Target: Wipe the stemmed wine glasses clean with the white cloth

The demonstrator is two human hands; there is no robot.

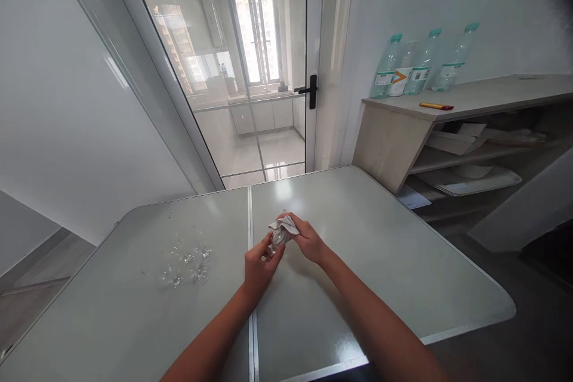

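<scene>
Both my hands meet over the middle of a pale grey folding table [385, 262]. A small crumpled white cloth [283, 229] is bunched between them. My right hand [307, 239] grips the cloth from the right with fingers curled round it. My left hand [258, 262] pinches its lower edge from below. A puddle of spilled water [184, 261] with scattered drops lies on the table's left half, a short way left of my left hand.
A seam [249, 215] runs down the table's middle. A glass door [250, 71] with a black handle [312, 91] stands behind the table. A wooden shelf unit [389, 137] at the right carries several plastic water bottles [386, 68] and a red and yellow pen [436, 106].
</scene>
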